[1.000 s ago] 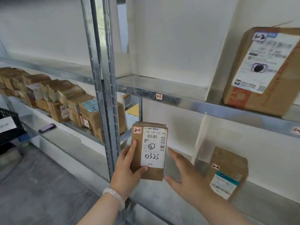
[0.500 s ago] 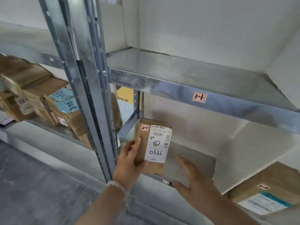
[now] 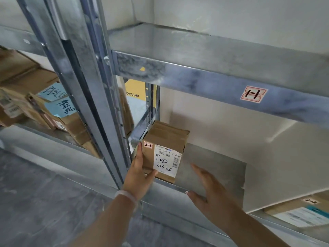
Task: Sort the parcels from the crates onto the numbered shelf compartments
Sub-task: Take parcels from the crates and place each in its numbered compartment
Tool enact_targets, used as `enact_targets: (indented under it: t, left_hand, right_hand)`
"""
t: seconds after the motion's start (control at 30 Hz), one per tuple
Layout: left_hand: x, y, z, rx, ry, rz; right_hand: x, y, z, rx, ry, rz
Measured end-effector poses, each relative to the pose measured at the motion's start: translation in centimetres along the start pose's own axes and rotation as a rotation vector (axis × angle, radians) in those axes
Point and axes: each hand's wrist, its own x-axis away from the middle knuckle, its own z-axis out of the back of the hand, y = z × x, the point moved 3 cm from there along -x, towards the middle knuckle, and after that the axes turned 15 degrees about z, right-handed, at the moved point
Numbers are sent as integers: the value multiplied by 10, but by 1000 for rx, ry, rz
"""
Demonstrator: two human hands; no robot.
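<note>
Cardboard parcel (image 3: 165,139) in left fingers (image 3: 139,155)

One wide-angle camera, worn on the person's head, looks forward and down from very near the grey galvanised steel shelf rack (image 3: 195,77). It faces into the rack's lower compartment, seeing the upper shelf from slightly above, with the grey concrete floor (image 3: 44,202) at lower left.

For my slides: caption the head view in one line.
Left hand holds a box tagged 2-1 on the shelf; right hand open beside it.
</note>
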Motion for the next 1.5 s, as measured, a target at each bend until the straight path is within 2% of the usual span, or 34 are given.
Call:
enact_targets:
  t: [0.27, 0.5, 0.6, 0.77, 0.97, 1.1, 1.37, 1.5]
  left_hand:
    - [4, -2, -4, 33, 30, 29]
    - [50, 8, 10, -116, 224, -42]
    - [87, 12, 14, -212, 279, -26]
    - [169, 26, 22, -319, 487, -159]
    - [300, 13, 37, -530, 711, -22]
    - [394, -4, 47, -594, 839, 147]
    - [583, -33, 81, -621, 1090, 468]
    - [658, -57, 95, -494, 1223, 616]
  right_hand:
    - [2, -9, 1, -39, -20, 61]
    - [17, -15, 11, -23, -56, 143]
    - [25, -26, 16, -9, -68, 250]
    - [44, -60, 15, 8, -131, 508]
    - [100, -106, -2, -26, -246, 812]
    - [150, -150, -11, -76, -307, 997]
    - [262, -268, -40, -166, -459, 1319]
    - [314, -321, -57, -231, -529, 1400]
